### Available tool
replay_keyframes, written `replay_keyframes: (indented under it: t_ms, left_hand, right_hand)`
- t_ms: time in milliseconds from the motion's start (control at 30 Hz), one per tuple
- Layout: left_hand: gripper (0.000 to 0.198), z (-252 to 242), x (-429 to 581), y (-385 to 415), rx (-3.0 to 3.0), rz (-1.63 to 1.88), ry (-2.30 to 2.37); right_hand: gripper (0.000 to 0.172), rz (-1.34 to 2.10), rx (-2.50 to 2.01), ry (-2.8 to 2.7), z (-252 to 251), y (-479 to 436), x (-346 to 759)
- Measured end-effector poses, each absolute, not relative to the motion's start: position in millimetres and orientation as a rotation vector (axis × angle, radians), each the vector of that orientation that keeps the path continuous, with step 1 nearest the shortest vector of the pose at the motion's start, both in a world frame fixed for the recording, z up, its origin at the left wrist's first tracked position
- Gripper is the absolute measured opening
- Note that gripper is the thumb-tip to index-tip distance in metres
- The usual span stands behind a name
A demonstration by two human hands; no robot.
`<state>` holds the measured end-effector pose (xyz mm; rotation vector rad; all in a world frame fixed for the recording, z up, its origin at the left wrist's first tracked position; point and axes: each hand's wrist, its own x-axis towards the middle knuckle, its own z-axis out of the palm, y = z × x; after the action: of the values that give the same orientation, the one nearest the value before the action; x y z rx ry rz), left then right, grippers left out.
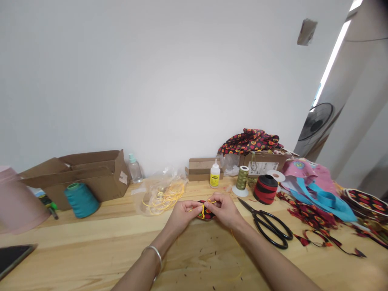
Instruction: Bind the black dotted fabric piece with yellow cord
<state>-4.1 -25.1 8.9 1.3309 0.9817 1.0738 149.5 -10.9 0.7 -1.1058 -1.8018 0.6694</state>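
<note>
Both my hands meet at the middle of the wooden table (91, 238). My left hand (182, 213) pinches one side of a small patterned fabric piece (207, 214), black with red and orange dots. My right hand (223, 210) pinches its other side together with a thin yellow cord (210, 201) that loops over the fabric. A silver bangle (154, 255) circles my left wrist. Most of the fabric piece is hidden behind my fingers.
Black scissors (270, 228) lie right of my hands. Behind them stand a glue bottle (215, 174), an olive thread spool (242, 178), a red-black ribbon roll (266, 189). A yellow cord bundle (165, 196), a teal thread cone (80, 199) and a cardboard box (91, 171) sit at left. Fabric scraps (315, 214) cover the right.
</note>
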Motion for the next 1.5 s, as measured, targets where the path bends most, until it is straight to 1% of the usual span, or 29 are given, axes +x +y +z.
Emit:
replay_keyframes:
  t_ms: [200, 333, 567, 900, 1000, 1167, 1233, 1367, 1500]
  left_hand:
    - [0.024, 6.5, -5.0, -25.4, 1.320, 1.071, 1.036]
    - [0.022, 7.0, -4.6, -25.5, 1.347, 1.079, 1.059]
    - [0.023, 7.6, -7.3, -24.4, 1.269, 1.086, 0.981]
    - [0.025, 8.6, -7.4, -24.2, 1.249, 1.077, 0.964]
    - [0.025, 7.2, -6.8, -23.7, 1.264, 1.077, 0.991]
    - [0.023, 7.3, -3.8, -23.7, 1.319, 1.069, 1.016]
    - [0.022, 7.1, -3.1, -23.4, 1.325, 1.087, 1.032]
    - [0.022, 4.9, -3.3, -22.5, 1.319, 1.108, 1.056]
    - [0.020, 2.2, -3.9, -21.3, 1.345, 1.176, 1.096]
  right_hand:
    - [0.021, 0.621, -1.105, -1.831, -3.5, -11.0, 148.4]
    - [0.019, 0.588, -1.124, -1.816, -3.7, -11.4, 147.6]
    - [0.022, 0.739, -1.111, -1.770, -0.6, -10.6, 147.5]
    - [0.023, 0.787, -1.095, -1.728, 0.6, -10.8, 147.3]
    - [0.023, 0.724, -1.110, -1.738, 1.1, -11.3, 147.4]
    - [0.020, 0.493, -1.168, -1.799, 1.4, -10.9, 149.2]
    - [0.021, 0.462, -1.191, -1.799, 0.9, -10.2, 150.4]
    - [0.023, 0.572, -1.208, -1.762, -1.9, -7.4, 152.2]
    - [0.021, 0.863, -1.187, -1.597, -0.2, -7.1, 149.8]
